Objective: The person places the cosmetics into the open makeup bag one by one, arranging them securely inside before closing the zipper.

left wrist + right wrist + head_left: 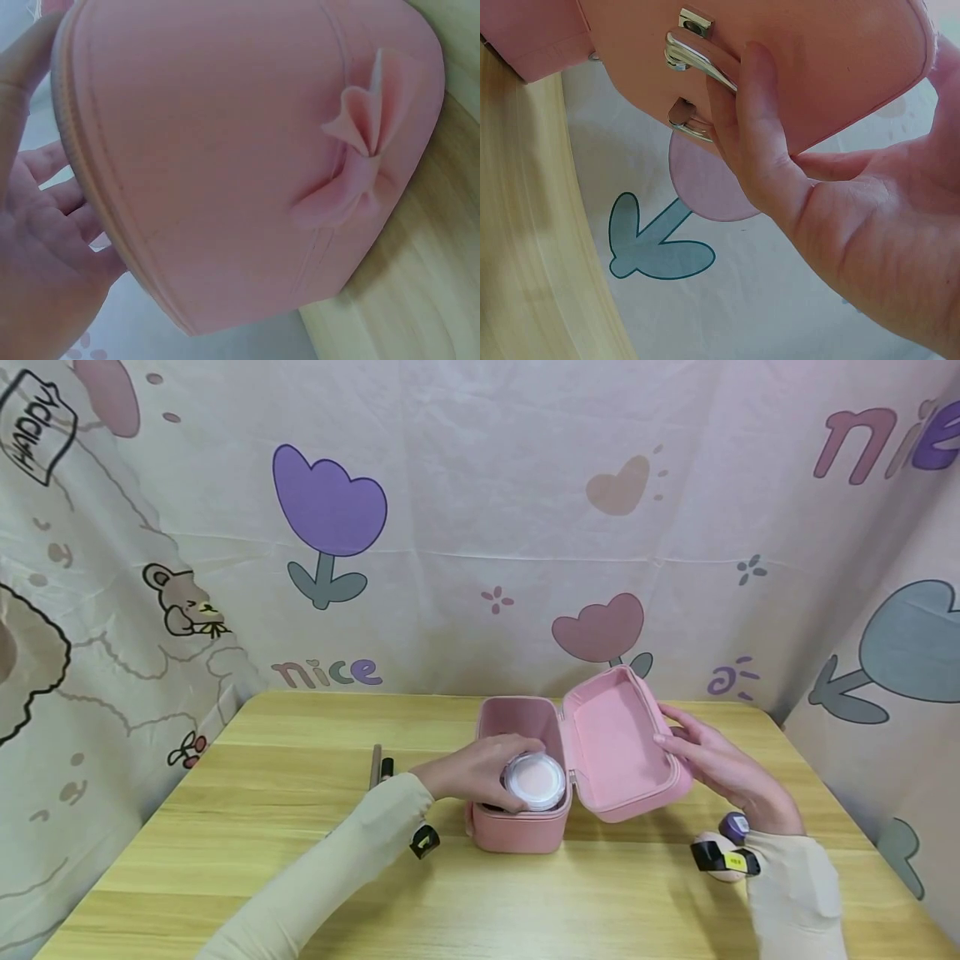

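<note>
A pink cosmetic case [519, 839] stands on the table with its lid [618, 739] swung out to the right. At the case's opening my left hand [480, 770] grips a round container with a pale, shiny top [535, 781], thumb at the near side and fingers at the far side. My right hand [723, 768] holds the lid's right edge, thumb over the rim and fingers behind. In the right wrist view, its fingers lie beside the silver-fitted handle [705, 64]. A pink bow [364, 161] decorates the case's side in the left wrist view, where the container is hidden.
Left of the case, a thin brown stick [376, 767] and a black-capped tube [387, 768] lie partly behind my left sleeve. By my right wrist sit a small purple jar [733, 827] and a pinkish round item [727, 876]. A patterned cloth [450, 527] hangs behind the table.
</note>
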Motion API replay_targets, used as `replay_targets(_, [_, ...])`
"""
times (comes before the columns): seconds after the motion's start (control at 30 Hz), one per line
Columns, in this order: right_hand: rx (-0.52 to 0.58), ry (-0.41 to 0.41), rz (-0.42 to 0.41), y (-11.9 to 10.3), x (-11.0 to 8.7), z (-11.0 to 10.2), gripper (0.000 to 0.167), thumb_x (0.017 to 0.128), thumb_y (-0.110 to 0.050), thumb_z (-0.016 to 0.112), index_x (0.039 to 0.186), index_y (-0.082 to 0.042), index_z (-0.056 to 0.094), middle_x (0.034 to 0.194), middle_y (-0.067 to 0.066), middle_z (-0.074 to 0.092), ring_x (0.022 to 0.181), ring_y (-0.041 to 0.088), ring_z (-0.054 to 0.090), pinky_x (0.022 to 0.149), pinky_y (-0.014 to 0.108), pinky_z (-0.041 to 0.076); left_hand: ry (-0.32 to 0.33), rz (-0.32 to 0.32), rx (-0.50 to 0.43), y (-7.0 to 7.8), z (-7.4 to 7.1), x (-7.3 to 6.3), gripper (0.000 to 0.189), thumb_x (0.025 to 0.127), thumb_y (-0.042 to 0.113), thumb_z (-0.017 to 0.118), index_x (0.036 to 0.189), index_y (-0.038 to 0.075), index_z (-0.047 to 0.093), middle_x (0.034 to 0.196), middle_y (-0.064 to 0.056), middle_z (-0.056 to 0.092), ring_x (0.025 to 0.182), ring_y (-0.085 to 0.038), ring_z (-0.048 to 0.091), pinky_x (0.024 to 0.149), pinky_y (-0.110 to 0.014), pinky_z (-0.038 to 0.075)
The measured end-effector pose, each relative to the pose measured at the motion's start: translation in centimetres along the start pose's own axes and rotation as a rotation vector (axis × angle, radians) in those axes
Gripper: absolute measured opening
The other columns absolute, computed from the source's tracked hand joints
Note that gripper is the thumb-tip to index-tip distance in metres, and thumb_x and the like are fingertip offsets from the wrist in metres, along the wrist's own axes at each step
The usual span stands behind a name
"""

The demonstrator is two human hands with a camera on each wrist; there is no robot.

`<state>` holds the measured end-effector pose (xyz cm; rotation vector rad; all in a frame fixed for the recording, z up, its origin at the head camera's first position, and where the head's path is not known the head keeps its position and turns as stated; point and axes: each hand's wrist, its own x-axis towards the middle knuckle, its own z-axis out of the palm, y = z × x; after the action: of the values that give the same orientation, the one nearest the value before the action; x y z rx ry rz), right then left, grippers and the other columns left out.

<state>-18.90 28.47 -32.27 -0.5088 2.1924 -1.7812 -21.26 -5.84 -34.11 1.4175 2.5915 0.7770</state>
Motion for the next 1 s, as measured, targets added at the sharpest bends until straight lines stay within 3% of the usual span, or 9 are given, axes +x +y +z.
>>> replay_targets(0.07, [0.001,0.001,-0.001,0.0,0.0,0.1,0.069,0.102,-0.013,0.045,0.15,0.009,0.001,0.136,0.038,0.027,0.101,0.009,0.058,0.084,0.025,0.053,-0.009,0.014,0.006,-0.1,0.0,0.0,0.066,0.073,0.021,0.08,0.13,0.004,0.052,0.118,-0.005,0.059,0.11,-0.018,0.053,0.104,-0.037,0.039])
replay_targets(0.13, [0.004,0.001,-0.003,0.0,0.0,0.1,0.069,0.102,-0.013,0.045,0.15,0.009,0.001,0.137,0.039,0.027,0.101,0.009,0.058,0.085,0.025,0.053,-0.04,0.01,0.015,-0.1,0.0,0.0,0.062,0.077,0.025,0.078,0.13,0.006,0.053,0.125,-0.005,0.058,0.119,-0.02,0.049,0.113,-0.048,0.024])
replay_targets(0.23, [0.006,-0.001,-0.001,0.0,0.0,0.1,0.069,0.102,-0.013,0.045,0.15,0.009,0.001,0.137,0.039,0.027,0.101,0.009,0.058,0.085,0.026,0.053,-0.119,-0.049,0.01,-0.1,-0.2,-0.3,0.059,0.088,0.035,0.068,0.137,0.008,0.051,0.145,-0.006,0.046,0.139,-0.026,0.03,0.113,-0.058,-0.005])
replay_targets(0.3, [0.002,-0.002,0.001,0.0,0.0,0.1,0.07,0.102,-0.014,0.046,0.15,0.008,0.001,0.137,0.039,0.028,0.102,0.009,0.058,0.085,0.026,0.052,-0.158,-0.101,-0.003,-0.1,-0.5,-0.5,0.059,0.093,0.04,0.058,0.143,0.01,0.047,0.153,-0.006,0.034,0.145,-0.028,0.015,0.111,-0.056,-0.013])
replay_targets(0.4, [-0.011,0.006,0.01,0.0,0.1,0.0,0.069,0.102,-0.014,0.045,0.15,0.008,0.001,0.136,0.037,0.031,0.101,0.009,0.058,0.085,0.025,0.052,-0.165,-0.125,-0.041,0.0,-1.0,-0.7,0.057,0.099,0.042,0.044,0.146,0.01,0.043,0.156,-0.009,0.029,0.146,-0.028,0.004,0.11,-0.053,-0.016])
replay_targets(0.63, [-0.026,0.006,0.004,0.0,0.0,-0.2,0.069,0.102,-0.014,0.046,0.15,0.008,0.002,0.13,0.031,0.04,0.101,0.01,0.059,0.085,0.025,0.053,-0.127,-0.103,-0.077,-0.4,-1.3,-1.2,0.056,0.103,0.042,0.028,0.151,0.012,0.035,0.157,-0.009,0.025,0.146,-0.028,-0.001,0.111,-0.053,-0.017])
replay_targets(0.9, [-0.019,0.005,0.011,0.0,0.0,0.0,0.07,0.102,-0.015,0.046,0.151,0.007,0.001,0.137,0.039,0.028,0.102,0.007,0.058,0.086,0.024,0.051,-0.091,-0.111,-0.095,-1.0,-1.1,-1.9,0.069,0.101,0.053,0.007,0.153,0.012,0.029,0.159,-0.013,0.013,0.145,-0.033,-0.006,0.11,-0.057,-0.015])
replay_targets(1.0, [-0.019,0.002,0.007,-0.2,0.0,0.0,0.07,0.102,-0.015,0.046,0.15,0.008,0.001,0.138,0.04,0.026,0.102,0.007,0.058,0.086,0.024,0.051,-0.065,-0.13,-0.106,-1.1,-1.3,-2.2,0.072,0.101,0.053,0.005,0.152,0.009,0.029,0.159,-0.016,0.011,0.145,-0.034,-0.006,0.109,-0.059,-0.015])
